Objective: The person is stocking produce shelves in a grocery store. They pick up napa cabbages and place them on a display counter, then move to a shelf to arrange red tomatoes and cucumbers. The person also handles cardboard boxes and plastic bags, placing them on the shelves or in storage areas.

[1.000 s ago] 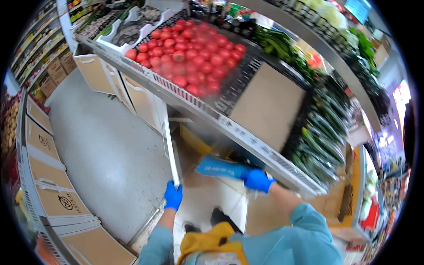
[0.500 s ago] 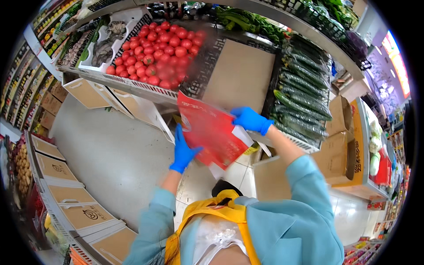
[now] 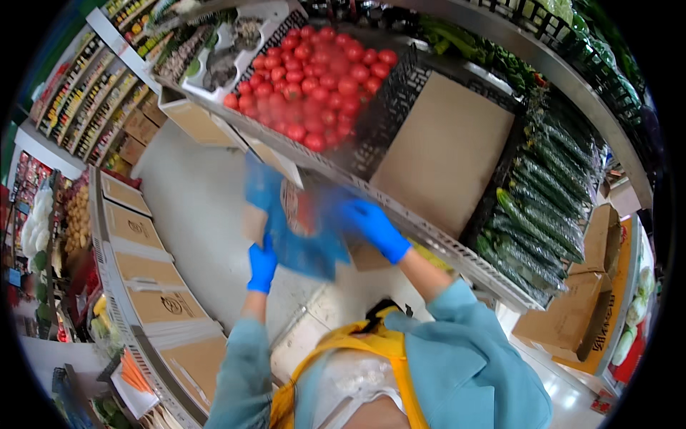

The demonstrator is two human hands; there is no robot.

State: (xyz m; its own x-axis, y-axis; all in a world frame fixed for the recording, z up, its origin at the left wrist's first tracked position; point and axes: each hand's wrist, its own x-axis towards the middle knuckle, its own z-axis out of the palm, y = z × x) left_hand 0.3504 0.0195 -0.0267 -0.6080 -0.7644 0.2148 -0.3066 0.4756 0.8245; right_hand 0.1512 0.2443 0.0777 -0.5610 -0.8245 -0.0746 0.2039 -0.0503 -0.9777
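My blue-gloved left hand point(image 3: 262, 266) is closed on the lower left edge of a flattened blue cardboard box point(image 3: 296, 239). The box has a pale flap and a reddish printed patch, and motion blurs it. At its right edge is my blue-gloved right hand point(image 3: 375, 227), fingers curled against the box; the fingertips are smeared. Both hands hold the box over the floor, below the front rail of the produce stand. Above them on the stand lie a heap of red tomatoes point(image 3: 314, 86), a bare brown cardboard sheet point(image 3: 444, 150) and wrapped cucumbers point(image 3: 547, 186).
The stand's metal rail point(image 3: 400, 214) crosses in front of me. At left runs a low shelf edge faced with brown carton panels point(image 3: 153, 275). An open brown carton point(image 3: 572, 307) stands at the right. Mushrooms in white trays point(image 3: 229, 57) sit beyond the tomatoes.
A red face of flat cardboard showed between my hands before; now a blue one does. My hands sit further left, and the view has turned, with the stand shifted right.
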